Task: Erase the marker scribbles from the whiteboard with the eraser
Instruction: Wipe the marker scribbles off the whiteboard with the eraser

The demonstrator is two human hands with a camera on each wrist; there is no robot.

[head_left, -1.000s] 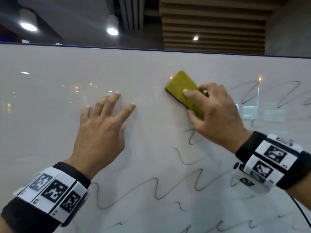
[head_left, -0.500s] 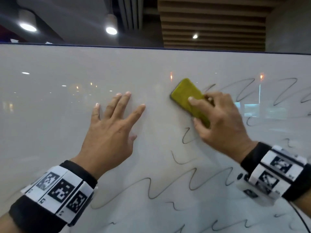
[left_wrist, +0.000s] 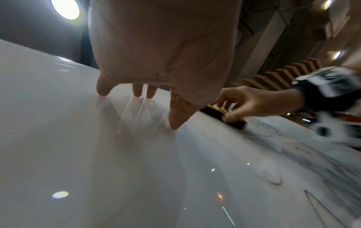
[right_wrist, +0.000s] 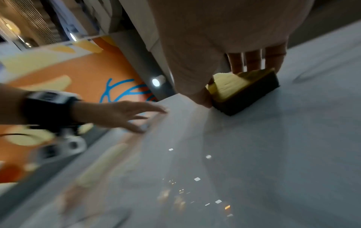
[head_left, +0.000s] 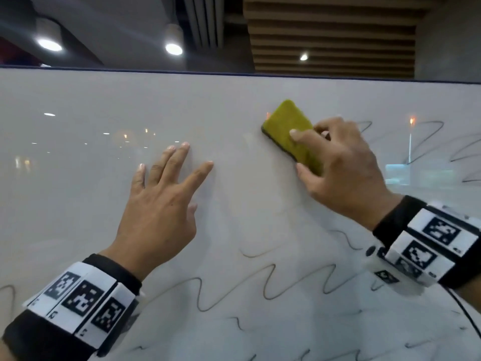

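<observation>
A yellow-green eraser (head_left: 289, 128) with a dark felt base lies pressed against the whiteboard (head_left: 78, 178). My right hand (head_left: 338, 165) grips it, thumb on one long side and fingers on the other; the right wrist view shows the eraser (right_wrist: 244, 91) held the same way. My left hand (head_left: 161, 188) rests flat on the board to the eraser's left, fingers spread and straight, holding nothing. Black marker scribbles (head_left: 268, 285) run as wavy lines below both hands, and more scribbles (head_left: 426, 136) lie to the right of the eraser.
The board's dark top edge (head_left: 234, 72) runs above the hands, with ceiling lights beyond. The board left of my left hand shows only light reflections. In the left wrist view, smeared scribbles (left_wrist: 293, 146) stretch past the eraser (left_wrist: 234, 121).
The short squiggle that lay just under my right hand is gone from the board. The eraser sits about where it did, and my left hand stays flat on the board.
</observation>
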